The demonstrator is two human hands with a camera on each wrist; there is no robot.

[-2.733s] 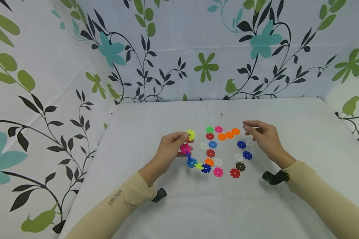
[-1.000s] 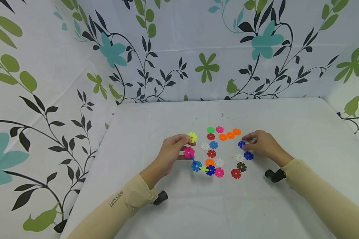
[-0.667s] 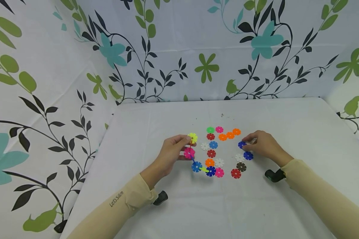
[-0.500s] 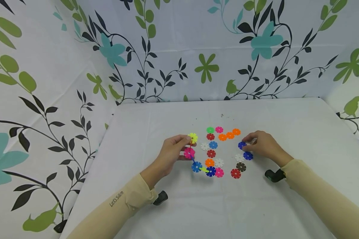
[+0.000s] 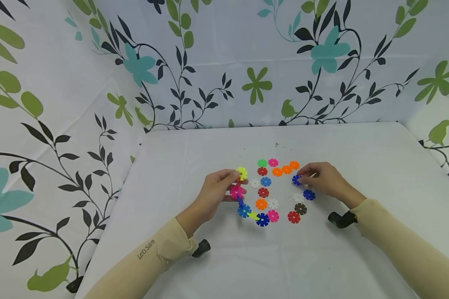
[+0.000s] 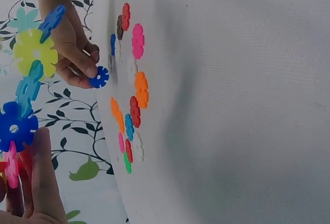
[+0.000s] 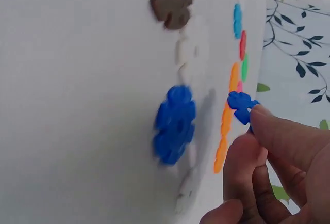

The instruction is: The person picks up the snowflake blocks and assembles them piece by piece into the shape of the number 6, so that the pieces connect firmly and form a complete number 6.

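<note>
My left hand (image 5: 213, 192) holds up a chain of interlocking flower-shaped plastic discs by its upper part. A yellow disc (image 5: 241, 173) tops it, a pink disc (image 5: 237, 192) and a light blue disc (image 5: 244, 211) follow, and a dark blue disc (image 5: 262, 219) ends it low toward the front. Some discs stand edge-on between the others. Between thumb and fingertips, my right hand (image 5: 327, 180) pinches a single blue disc (image 7: 241, 104), raised off the table in the left wrist view. Another blue disc (image 7: 176, 126) lies on the cloth close by.
Loose discs lie flat between my hands: an orange row (image 5: 287, 169), a green disc (image 5: 262, 163), a brown disc (image 5: 301, 208), a red disc (image 5: 294, 217) and several more. White cloth (image 5: 247, 270) covers the table; a patterned curtain (image 5: 217, 62) stands behind.
My right hand came down from beside the orange row, took hold of a blue disc, and has just moved it slightly left, off the cloth. The chain's lower end has swung rightward and nearer the front.
</note>
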